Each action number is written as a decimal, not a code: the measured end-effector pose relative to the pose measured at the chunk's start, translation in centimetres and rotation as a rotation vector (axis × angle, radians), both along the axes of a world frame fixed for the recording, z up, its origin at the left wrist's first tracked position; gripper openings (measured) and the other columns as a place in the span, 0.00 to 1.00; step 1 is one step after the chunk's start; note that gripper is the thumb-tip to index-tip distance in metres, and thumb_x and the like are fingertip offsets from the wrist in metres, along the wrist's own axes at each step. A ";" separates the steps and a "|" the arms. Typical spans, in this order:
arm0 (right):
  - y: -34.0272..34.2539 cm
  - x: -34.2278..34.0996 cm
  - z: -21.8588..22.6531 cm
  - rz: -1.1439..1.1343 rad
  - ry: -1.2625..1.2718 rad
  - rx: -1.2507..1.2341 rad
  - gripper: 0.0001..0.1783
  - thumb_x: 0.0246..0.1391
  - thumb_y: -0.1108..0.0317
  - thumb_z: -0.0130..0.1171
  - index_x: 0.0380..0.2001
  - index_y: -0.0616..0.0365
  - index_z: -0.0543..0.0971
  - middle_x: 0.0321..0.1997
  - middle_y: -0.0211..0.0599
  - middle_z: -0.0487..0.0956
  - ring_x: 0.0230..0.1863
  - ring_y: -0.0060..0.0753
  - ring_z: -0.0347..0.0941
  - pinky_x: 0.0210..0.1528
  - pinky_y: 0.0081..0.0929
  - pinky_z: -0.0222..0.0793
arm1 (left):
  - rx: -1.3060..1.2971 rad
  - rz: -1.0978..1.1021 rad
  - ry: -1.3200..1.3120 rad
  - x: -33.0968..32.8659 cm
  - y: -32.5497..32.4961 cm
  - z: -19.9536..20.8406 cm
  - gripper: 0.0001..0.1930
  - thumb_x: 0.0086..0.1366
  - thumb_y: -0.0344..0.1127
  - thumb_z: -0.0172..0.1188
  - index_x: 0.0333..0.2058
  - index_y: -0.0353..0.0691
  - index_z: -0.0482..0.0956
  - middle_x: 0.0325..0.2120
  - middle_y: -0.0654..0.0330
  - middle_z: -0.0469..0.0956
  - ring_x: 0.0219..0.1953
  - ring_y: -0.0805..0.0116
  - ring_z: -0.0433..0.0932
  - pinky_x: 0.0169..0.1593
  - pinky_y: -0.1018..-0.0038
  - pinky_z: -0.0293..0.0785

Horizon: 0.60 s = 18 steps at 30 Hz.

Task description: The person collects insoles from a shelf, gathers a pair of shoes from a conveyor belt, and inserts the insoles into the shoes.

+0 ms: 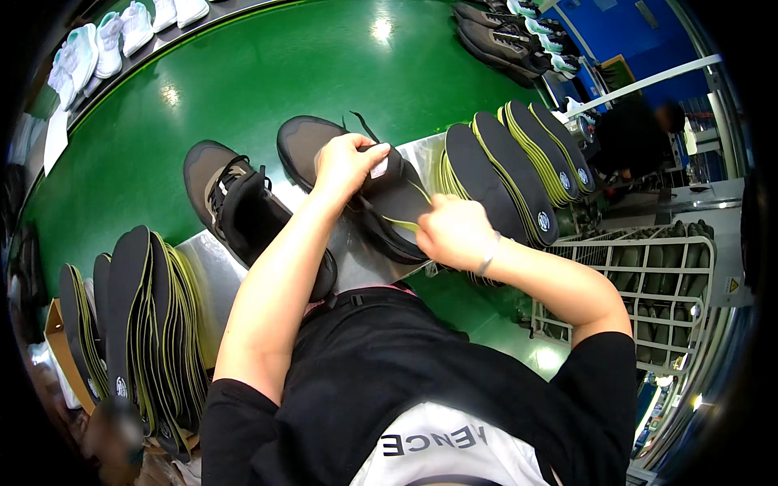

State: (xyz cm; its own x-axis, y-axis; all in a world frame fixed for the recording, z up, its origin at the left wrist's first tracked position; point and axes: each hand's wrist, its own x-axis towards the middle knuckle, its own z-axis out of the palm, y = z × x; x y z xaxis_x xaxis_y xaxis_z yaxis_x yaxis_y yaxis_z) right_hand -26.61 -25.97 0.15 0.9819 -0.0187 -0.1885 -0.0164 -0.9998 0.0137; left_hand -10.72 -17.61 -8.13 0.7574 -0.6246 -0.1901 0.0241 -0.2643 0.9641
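Note:
A brown and black shoe (302,142) lies on the metal worktop in front of me, its toe pointing away and a loose lace above it. My left hand (347,168) is closed on the shoe's tongue, where a white label shows by the thumb. At the shoe's opening, my right hand (456,232) grips the heel end of a black insole (395,199) with a yellow-green edge. The insole's front part reaches into the shoe and is hidden. To the left, apart from both hands, sits a matching laced shoe (235,194).
Stacked insoles stand on the right (484,174) and on the left (154,324). Beyond the metal worktop (212,271) is a green surface (243,73). White shoes (109,44) line the far left, brown shoes (502,44) the far right. A white wire rack (648,271) and another person (636,134) are at right.

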 end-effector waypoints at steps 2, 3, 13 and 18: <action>0.4 1.7 -1.6 0.002 0.052 -0.038 0.10 0.35 0.64 0.51 0.15 0.60 0.76 0.24 0.44 0.71 0.28 0.40 0.70 0.28 0.31 0.68 | -0.036 -0.013 0.081 0.3 0.0 -0.8 0.12 0.48 0.37 0.60 0.26 0.32 0.76 0.19 0.62 0.74 0.22 0.76 0.70 0.28 0.80 0.65; 0.5 2.3 -2.4 -0.003 0.077 -0.056 0.11 0.35 0.64 0.51 0.17 0.61 0.77 0.26 0.46 0.72 0.29 0.40 0.70 0.30 0.30 0.68 | -0.045 -0.024 0.105 0.2 -0.1 -0.8 0.12 0.49 0.36 0.60 0.27 0.32 0.76 0.20 0.63 0.74 0.23 0.77 0.69 0.28 0.81 0.65; -0.2 2.7 -6.1 0.006 0.146 0.031 0.11 0.36 0.67 0.50 0.20 0.62 0.77 0.28 0.50 0.71 0.30 0.43 0.70 0.33 0.31 0.68 | -0.107 -0.048 0.201 0.4 0.1 -1.4 0.12 0.50 0.36 0.59 0.30 0.32 0.75 0.23 0.63 0.74 0.26 0.78 0.69 0.31 0.82 0.65; 0.1 3.8 -6.0 -0.074 0.339 0.017 0.12 0.38 0.65 0.50 0.23 0.62 0.78 0.32 0.53 0.72 0.36 0.45 0.70 0.36 0.31 0.67 | -0.118 -0.039 0.202 0.3 0.0 -1.5 0.12 0.50 0.35 0.59 0.29 0.32 0.75 0.23 0.64 0.74 0.26 0.79 0.69 0.31 0.83 0.65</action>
State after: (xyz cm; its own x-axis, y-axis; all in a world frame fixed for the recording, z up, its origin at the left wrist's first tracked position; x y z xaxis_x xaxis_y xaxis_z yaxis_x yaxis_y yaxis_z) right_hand -22.81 -25.83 -5.81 0.8593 -0.0819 -0.5049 -0.0865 -0.9961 0.0143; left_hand -10.41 -17.57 -9.62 0.6864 -0.6795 -0.2591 0.2113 -0.1545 0.9651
